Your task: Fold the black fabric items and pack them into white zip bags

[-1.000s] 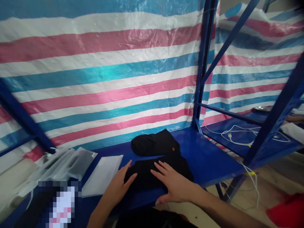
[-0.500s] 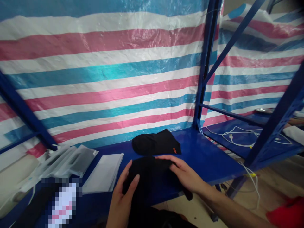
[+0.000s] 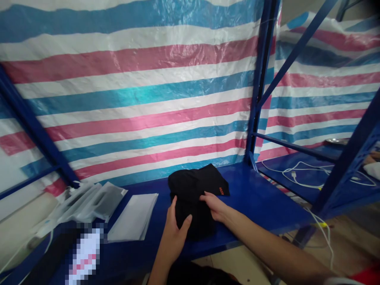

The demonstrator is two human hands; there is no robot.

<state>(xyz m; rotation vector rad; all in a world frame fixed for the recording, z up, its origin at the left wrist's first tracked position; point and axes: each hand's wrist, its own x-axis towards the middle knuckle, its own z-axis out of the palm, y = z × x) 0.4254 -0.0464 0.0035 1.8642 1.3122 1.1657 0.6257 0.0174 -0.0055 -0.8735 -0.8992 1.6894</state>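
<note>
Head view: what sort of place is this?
Likely a makeshift workshop or storeroom workspace: blue metal racking whose shelf serves as a worktable for black cloth, with striped plastic sheeting hung behind it.

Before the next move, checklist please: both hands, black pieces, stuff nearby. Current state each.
1. Left hand on the folded black cloth: ok, at its left side, thumb and index finger spread.
2. Right hand on the cloth: ok, fingertips at its far right edge, seemingly pinching.
3. Orange lettering on the black sock uncovered: ok, near the sock's right end.
4. Cloth apart from the sock: cannot tell, black on black hides the boundary.
5. White sheets clear of both hands: ok, left of them on the blue table.
6. White cable clear of both hands: ok, off to the right.
</note>
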